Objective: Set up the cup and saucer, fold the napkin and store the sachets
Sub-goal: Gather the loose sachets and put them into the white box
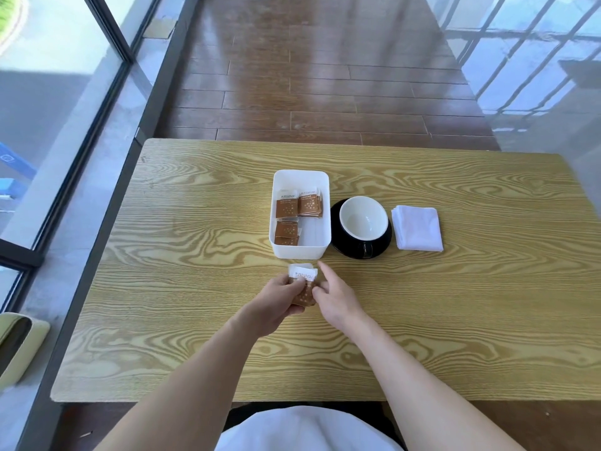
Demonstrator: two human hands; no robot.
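Only 1 view: a wide-angle camera on the person's head, looking forward and steeply down over the table (pixel 195 336), which fills the middle of the frame. Both forearms enter from the bottom edge. Floor (pixel 325 76) fills the top, windows the upper corners.

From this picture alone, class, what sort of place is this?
Probably a café or tea corner by a window: a wooden table holds a cup on a black saucer, a folded napkin and a white box of sachets.

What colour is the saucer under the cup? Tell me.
Black, glossy saucer, seen best in the head view, under the white-lined cup.
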